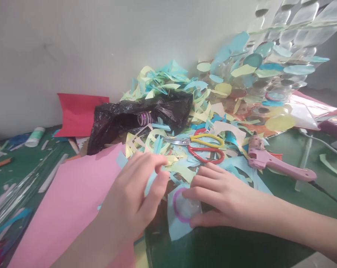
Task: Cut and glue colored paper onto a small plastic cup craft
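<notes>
My right hand grips a clear round plastic piece with a purple ring at one end. It rests on a square of light blue paper on the green table. To the left, my left hand is above the edge of a large pink sheet, its fingers bent and its thumb apart from them. Pale blue paper shows behind that gap, and I see nothing held there. Just beyond both hands lie scissors with red and yellow handles, on a heap of paper scraps.
A pink glue gun with a black cord lies at right. Behind the scraps are a black plastic bag and a red sheet. Plastic bottles and paper discs stack up at back right. A glue stick lies left.
</notes>
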Action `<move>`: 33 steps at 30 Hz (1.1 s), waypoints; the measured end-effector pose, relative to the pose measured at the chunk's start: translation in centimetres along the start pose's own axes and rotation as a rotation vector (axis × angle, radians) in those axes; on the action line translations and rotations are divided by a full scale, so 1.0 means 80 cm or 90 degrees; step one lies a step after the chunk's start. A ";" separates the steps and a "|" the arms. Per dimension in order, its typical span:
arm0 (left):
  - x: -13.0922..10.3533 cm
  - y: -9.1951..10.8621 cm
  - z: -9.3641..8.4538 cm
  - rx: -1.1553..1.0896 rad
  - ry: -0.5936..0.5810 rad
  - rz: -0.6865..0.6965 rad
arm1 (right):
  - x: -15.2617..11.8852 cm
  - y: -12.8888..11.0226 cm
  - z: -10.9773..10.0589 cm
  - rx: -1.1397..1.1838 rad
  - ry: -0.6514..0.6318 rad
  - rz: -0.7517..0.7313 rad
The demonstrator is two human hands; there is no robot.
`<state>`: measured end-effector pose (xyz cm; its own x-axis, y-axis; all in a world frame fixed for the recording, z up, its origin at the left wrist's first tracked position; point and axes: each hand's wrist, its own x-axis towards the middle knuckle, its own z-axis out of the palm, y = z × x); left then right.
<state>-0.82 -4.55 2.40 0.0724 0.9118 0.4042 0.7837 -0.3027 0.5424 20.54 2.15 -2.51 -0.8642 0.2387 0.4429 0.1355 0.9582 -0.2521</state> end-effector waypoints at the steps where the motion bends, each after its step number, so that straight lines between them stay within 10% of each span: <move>1: 0.001 0.003 -0.003 -0.015 0.016 -0.071 | 0.001 -0.001 -0.002 -0.004 0.008 -0.006; 12: -0.028 -0.018 0.005 -0.238 -0.216 -0.344 | 0.002 -0.004 -0.010 -0.097 0.098 -0.035; 33: -0.039 0.005 0.039 -0.325 -0.080 -0.364 | 0.009 -0.003 0.000 -0.158 0.138 -0.050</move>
<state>1.17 -6.62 -0.95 -0.1643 0.9803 -0.1100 0.3415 0.1611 0.9260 19.90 2.06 -2.17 -0.7573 0.1645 0.6319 0.2090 0.9779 -0.0041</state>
